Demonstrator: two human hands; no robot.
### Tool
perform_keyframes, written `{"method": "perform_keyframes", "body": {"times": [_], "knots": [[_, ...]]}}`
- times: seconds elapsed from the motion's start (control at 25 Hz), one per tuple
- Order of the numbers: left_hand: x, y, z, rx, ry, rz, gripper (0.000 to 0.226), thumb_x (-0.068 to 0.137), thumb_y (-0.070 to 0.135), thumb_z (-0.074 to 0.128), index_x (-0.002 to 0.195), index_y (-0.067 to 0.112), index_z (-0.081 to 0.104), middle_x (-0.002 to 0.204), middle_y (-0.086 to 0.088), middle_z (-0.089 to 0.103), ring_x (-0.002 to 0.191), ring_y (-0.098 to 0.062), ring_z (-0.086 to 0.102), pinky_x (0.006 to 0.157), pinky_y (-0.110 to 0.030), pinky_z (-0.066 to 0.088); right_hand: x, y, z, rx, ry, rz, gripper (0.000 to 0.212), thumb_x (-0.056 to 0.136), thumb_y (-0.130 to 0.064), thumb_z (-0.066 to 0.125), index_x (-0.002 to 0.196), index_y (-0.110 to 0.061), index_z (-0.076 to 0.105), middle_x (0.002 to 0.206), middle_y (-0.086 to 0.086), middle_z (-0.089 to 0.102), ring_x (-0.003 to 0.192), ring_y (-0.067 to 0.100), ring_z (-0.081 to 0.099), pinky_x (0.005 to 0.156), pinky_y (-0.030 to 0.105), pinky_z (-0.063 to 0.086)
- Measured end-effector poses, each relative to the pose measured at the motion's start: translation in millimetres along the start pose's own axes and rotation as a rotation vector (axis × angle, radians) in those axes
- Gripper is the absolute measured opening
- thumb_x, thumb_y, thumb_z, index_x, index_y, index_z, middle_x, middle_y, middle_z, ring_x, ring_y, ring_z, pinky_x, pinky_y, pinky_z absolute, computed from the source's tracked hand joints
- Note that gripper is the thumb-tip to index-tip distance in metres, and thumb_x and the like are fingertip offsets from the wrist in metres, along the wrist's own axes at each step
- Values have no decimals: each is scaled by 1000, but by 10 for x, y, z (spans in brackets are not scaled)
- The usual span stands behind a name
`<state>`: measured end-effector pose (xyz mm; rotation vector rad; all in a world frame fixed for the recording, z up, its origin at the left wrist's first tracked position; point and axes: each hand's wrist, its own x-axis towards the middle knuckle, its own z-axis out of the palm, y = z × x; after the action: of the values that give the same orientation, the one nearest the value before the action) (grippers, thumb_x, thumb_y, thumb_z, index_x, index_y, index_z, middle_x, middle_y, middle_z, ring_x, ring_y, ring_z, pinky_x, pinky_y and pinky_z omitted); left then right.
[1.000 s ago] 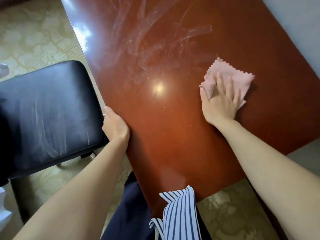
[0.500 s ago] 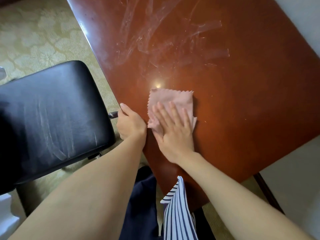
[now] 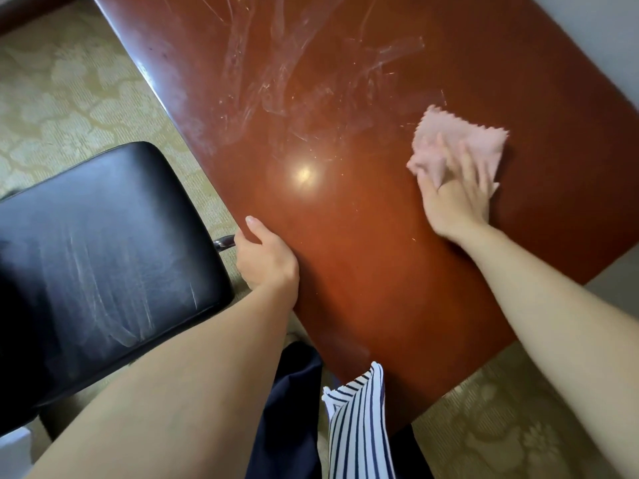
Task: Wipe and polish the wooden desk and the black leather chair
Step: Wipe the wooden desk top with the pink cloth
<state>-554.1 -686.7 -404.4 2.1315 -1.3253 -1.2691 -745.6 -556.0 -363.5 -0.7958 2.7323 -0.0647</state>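
The glossy reddish-brown wooden desk (image 3: 363, 271) fills the middle of the view, with pale wipe streaks across its far half. My right hand (image 3: 456, 198) presses flat on a pink cloth (image 3: 463, 140) at the desk's right side, fingers spread and blurred. My left hand (image 3: 266, 257) grips the desk's left edge, thumb on top and fingers curled under. The black leather chair (image 3: 96, 250) stands left of the desk, its seat marked with light streaks.
Patterned beige carpet (image 3: 69, 98) lies around the desk and chair. A dark chair armrest tip (image 3: 224, 242) shows by my left hand. A pale wall (image 3: 594, 39) borders the desk's far right. My striped top (image 3: 359, 426) hangs at the bottom centre.
My right hand has swept the pink cloth from beside my left hand across to the desk's right side. My left hand stays on the desk edge.
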Motion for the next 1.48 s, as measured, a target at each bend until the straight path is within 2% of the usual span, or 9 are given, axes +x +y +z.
{"method": "perform_keyframes", "body": {"times": [0.16,0.48,0.64,0.76,0.84,0.96,1.08,1.2,1.48], "knots": [[4,-14,27,36,21,19,59,98,55,25,139,19,46,134,-10,55,124,-30,49,106,-44,36,56,-222,-54,140,-24,280,60,101,-52,15,152,-20,20,160,-10,-12,146,18,-13,115,45,-10],[-4,-21,56,42,33,36,58,96,57,25,138,23,47,128,-6,59,120,-31,52,106,-50,33,-520,-952,375,-18,-23,-342,57,101,-50,20,151,-35,-3,158,-16,-9,146,10,-13,114,37,-17],[1110,-1430,958,-108,-80,-94,57,76,86,18,123,64,43,105,21,64,106,-26,64,65,-53,42,-829,-1151,407,141,-82,-488,53,103,-45,25,151,-33,7,151,-21,-9,142,0,-15,107,25,-27],[486,-567,499,45,104,-34,70,82,76,14,125,38,54,108,8,66,103,-25,62,89,-56,43,-905,-971,407,240,-80,-595,50,101,-45,32,148,-29,29,153,-17,20,144,2,1,112,23,-18],[-33,16,40,110,31,-5,72,87,68,11,131,28,50,123,-3,63,116,-30,55,106,-54,32,-865,-707,394,176,-11,-657,52,95,-48,36,142,-27,43,148,-12,36,139,6,16,114,22,-12],[-21,-26,8,151,49,4,64,93,62,14,135,26,47,129,-5,59,123,-32,49,111,-53,25,-639,-249,314,146,100,-516,53,92,-50,41,141,-28,45,144,-4,46,135,14,23,115,21,-12],[35,-56,35,215,97,8,63,94,61,14,134,25,48,127,-6,60,122,-33,50,110,-52,26,-293,19,184,137,12,-264,64,91,-62,22,149,-36,23,156,-12,16,144,8,6,119,36,-3],[-4,-40,15,201,98,15,62,94,60,14,131,26,50,125,-5,62,121,-32,51,109,-52,28,92,12,26,110,21,-72,58,96,-59,22,149,-37,23,159,-15,4,146,10,-3,119,45,-7],[-2,-28,4,185,83,16,60,95,59,15,126,24,53,119,-6,64,117,-31,53,107,-52,30,462,-614,-118,40,-46,-52,58,101,-53,12,153,-27,13,158,-15,-15,146,14,-15,114,45,-14]]}}
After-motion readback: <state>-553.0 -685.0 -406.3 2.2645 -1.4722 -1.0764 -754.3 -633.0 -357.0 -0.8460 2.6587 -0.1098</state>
